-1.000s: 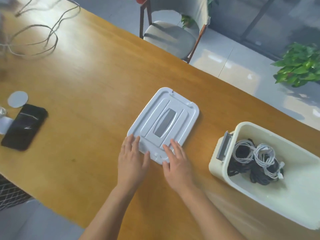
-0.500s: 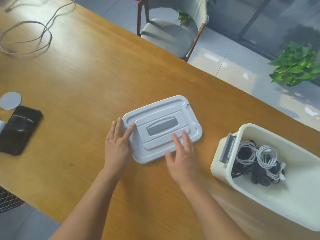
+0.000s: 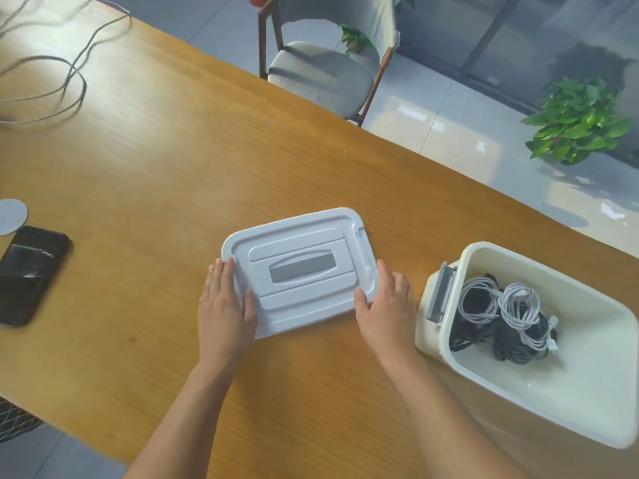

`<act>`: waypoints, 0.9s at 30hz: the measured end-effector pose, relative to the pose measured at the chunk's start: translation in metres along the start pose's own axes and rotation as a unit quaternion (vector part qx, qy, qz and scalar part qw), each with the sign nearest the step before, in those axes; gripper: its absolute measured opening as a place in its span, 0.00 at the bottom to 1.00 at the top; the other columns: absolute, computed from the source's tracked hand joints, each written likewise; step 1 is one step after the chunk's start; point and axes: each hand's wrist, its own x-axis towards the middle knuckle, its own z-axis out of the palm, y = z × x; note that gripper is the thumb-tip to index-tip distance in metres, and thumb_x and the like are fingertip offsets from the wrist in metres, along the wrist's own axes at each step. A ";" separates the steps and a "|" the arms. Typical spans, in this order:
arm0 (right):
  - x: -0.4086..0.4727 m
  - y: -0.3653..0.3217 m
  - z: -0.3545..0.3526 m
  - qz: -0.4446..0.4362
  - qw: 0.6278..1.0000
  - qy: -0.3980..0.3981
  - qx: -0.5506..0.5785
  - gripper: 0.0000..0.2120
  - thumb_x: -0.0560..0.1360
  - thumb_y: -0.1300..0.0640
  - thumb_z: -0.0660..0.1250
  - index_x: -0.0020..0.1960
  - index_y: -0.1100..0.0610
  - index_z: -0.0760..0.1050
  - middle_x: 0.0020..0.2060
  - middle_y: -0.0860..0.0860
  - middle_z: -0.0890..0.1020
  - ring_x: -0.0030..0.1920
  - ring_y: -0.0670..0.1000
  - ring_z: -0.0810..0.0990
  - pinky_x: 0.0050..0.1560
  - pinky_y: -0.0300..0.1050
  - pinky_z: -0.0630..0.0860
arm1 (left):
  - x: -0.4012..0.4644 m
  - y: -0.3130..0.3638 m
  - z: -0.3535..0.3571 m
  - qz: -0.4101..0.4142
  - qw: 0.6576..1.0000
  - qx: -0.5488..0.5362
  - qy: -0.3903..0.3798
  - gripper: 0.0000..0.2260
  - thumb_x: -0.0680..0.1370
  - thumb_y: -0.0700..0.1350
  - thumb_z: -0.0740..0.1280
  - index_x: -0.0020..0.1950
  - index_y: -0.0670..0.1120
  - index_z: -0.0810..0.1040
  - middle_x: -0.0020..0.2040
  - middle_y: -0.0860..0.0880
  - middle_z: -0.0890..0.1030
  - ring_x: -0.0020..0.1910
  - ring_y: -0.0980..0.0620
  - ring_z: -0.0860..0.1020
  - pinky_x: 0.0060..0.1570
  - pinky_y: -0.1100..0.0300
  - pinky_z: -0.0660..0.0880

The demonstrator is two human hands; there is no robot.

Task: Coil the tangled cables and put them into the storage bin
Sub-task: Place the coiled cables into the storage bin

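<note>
A white lid [image 3: 304, 271] with a grey handle set in its middle is seen lying flat on the wooden counter [image 3: 145, 174], held at its two short ends. The left hand [image 3: 224, 305] is laid against the lid's left end, its fingers [image 3: 221, 274] straight and close together along the edge while the thumb rests on the lid's top. The right hand [image 3: 387, 305] is placed at the right end in the same manner, fingers extended and slightly apart, the thumb touching the lid's near right corner. Neither hand is curled round anything. Just right of the right hand, the cream storage bin [image 3: 567, 406] stands uncovered on the counter, a grey latch showing on its left wall. Inside it, at the left end, the coiled cables [image 3: 508, 316] are gathered, white coils lying over black ones. At the far left corner of the counter a loose grey cable [image 3: 69, 69] is spread in wide loops. At the left edge a black phone [image 3: 29, 271] lies beside a pale round disc [image 3: 12, 216]. Beyond the counter a grey-cushioned chair [image 3: 321, 74] and a green potted plant [image 3: 581, 122] are visible on the tiled floor.
</note>
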 end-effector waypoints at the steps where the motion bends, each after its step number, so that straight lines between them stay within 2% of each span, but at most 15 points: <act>1: 0.000 0.001 -0.001 0.011 1.000 -0.004 -0.001 0.33 0.83 0.45 0.62 0.83 0.54 0.57 0.73 0.55 0.69 0.72 0.57 0.67 0.72 0.53 0.66 | -0.001 -0.001 0.000 -0.007 1.000 0.005 0.003 0.29 0.83 0.41 0.65 0.82 0.39 0.61 0.82 0.40 0.62 0.83 0.43 0.58 0.81 0.48 0.55; 4: 0.000 0.005 -0.001 0.005 1.000 -0.027 -0.003 0.35 0.84 0.45 0.60 0.84 0.56 0.52 0.80 0.54 0.62 0.78 0.56 0.61 0.78 0.52 0.59 | -0.004 -0.006 -0.002 -0.038 0.999 0.029 0.005 0.30 0.83 0.44 0.66 0.82 0.37 0.59 0.82 0.40 0.61 0.83 0.43 0.56 0.81 0.47 0.54; 6: -0.003 0.005 0.000 -0.018 0.998 -0.051 0.042 0.34 0.85 0.48 0.60 0.85 0.55 0.49 0.84 0.52 0.56 0.82 0.53 0.53 0.81 0.49 0.52 | -0.007 -0.008 -0.003 -0.047 0.998 0.038 0.003 0.29 0.83 0.46 0.65 0.81 0.37 0.61 0.83 0.40 0.60 0.83 0.43 0.55 0.81 0.46 0.54; 8: -0.006 0.004 0.001 -0.028 0.994 -0.070 0.084 0.33 0.86 0.50 0.60 0.85 0.55 0.49 0.84 0.50 0.54 0.83 0.51 0.51 0.82 0.47 0.50 | -0.010 -0.008 -0.004 -0.051 0.998 0.036 -0.004 0.27 0.84 0.45 0.65 0.81 0.37 0.63 0.83 0.40 0.60 0.83 0.43 0.55 0.81 0.47 0.54; 15: -0.022 -0.002 0.000 0.015 0.988 -0.042 0.151 0.31 0.85 0.53 0.63 0.84 0.56 0.55 0.81 0.51 0.64 0.81 0.53 0.60 0.79 0.48 0.57 | -0.016 -0.009 -0.019 -0.086 0.992 -0.090 -0.029 0.25 0.85 0.43 0.61 0.82 0.41 0.62 0.84 0.47 0.59 0.83 0.50 0.54 0.82 0.50 0.51; 19: -0.038 -0.008 -0.002 0.037 0.979 -0.020 0.200 0.29 0.85 0.54 0.63 0.83 0.56 0.57 0.80 0.52 0.66 0.80 0.54 0.61 0.79 0.49 0.58 | -0.026 -0.008 -0.034 -0.092 0.981 -0.167 -0.036 0.26 0.86 0.45 0.60 0.84 0.48 0.58 0.83 0.52 0.61 0.81 0.53 0.59 0.80 0.49 0.57; 24: -0.060 -0.020 -0.013 0.022 0.969 0.019 0.245 0.28 0.85 0.56 0.63 0.83 0.56 0.60 0.79 0.51 0.68 0.79 0.54 0.63 0.79 0.48 0.58 | -0.033 -0.002 -0.057 -0.082 0.976 -0.202 0.002 0.27 0.86 0.47 0.60 0.84 0.53 0.56 0.82 0.56 0.63 0.79 0.56 0.62 0.74 0.57 0.59; 27: -0.073 -0.026 -0.027 0.003 0.964 0.032 0.264 0.28 0.85 0.56 0.62 0.83 0.55 0.59 0.79 0.49 0.68 0.79 0.52 0.63 0.79 0.46 0.58 | -0.032 0.006 -0.074 -0.074 0.971 -0.227 0.027 0.27 0.86 0.49 0.61 0.84 0.53 0.56 0.81 0.58 0.63 0.79 0.57 0.62 0.75 0.57 0.59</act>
